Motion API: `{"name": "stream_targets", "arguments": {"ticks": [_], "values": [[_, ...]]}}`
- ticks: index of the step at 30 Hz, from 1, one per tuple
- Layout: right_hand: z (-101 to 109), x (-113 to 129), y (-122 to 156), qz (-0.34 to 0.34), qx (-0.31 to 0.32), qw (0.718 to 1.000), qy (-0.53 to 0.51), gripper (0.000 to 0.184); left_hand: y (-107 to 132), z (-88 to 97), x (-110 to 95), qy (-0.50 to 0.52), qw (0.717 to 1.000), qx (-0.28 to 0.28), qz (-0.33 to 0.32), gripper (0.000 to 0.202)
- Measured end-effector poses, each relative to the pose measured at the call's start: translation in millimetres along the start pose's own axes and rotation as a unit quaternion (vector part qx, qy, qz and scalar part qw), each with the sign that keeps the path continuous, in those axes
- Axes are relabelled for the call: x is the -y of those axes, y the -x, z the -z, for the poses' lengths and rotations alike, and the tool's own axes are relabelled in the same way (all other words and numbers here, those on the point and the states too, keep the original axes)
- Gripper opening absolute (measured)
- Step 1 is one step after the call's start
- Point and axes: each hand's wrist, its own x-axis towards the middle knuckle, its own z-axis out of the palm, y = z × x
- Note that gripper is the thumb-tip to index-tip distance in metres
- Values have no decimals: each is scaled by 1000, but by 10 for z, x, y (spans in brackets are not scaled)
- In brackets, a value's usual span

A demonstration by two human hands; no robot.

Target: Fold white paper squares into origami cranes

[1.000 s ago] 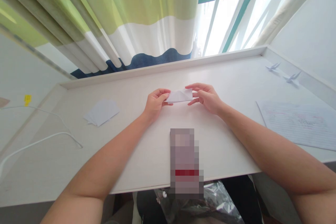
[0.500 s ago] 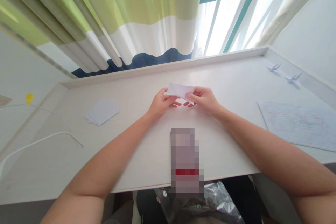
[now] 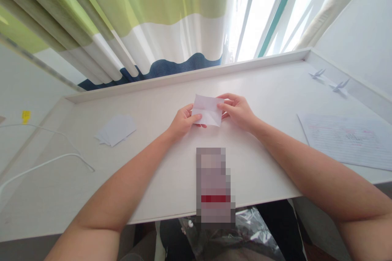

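A small, roughly square sheet of white paper (image 3: 208, 111) with faint creases is held above the middle of the desk. My left hand (image 3: 183, 122) pinches its left side, thumb on the front at the lower left. On the opposite edge my right hand (image 3: 237, 110) grips the paper near the upper right, thumb in front and fingers behind. The fingers behind the sheet are partly hidden. To the left lies a fanned stack of white paper squares (image 3: 118, 129). Two folded paper shapes with pointed wings, one (image 3: 318, 74) behind the other (image 3: 339, 86), sit at the far right.
Lined, written-on sheets (image 3: 352, 138) lie on the right of the white desk (image 3: 147, 195). A pixelated object (image 3: 212, 183) is at the front edge. White cables (image 3: 58, 159) cross the left side. A raised rim (image 3: 183, 78) runs along the back, below the curtain (image 3: 171, 0).
The paper was folded over and tilted; now it is opened into a flat square facing me. Both hands have shifted their holds on its edges. The view has moved slightly.
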Motion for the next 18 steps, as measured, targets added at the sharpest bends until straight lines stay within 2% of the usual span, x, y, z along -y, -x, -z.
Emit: {"name": "stream_targets", "arguments": {"ticks": [2,4,8,13,18], "values": [[32,18,-9,-11,20,1000,0,28,3,4,-15,3,1000,-1,-7,43],[53,31,-16,-24,33,999,-5,22,4,14,-22,-1,1000,-16,-7,39],[62,38,-33,-45,35,998,-40,12,-6,44,-20,15,998,-59,-8,30],[58,36,-42,-52,34,996,-66,6,-14,47,-14,47,996,-76,-25,25],[45,34,-21,-38,51,996,-65,9,-1,21,-8,25,996,-85,-31,32]]}}
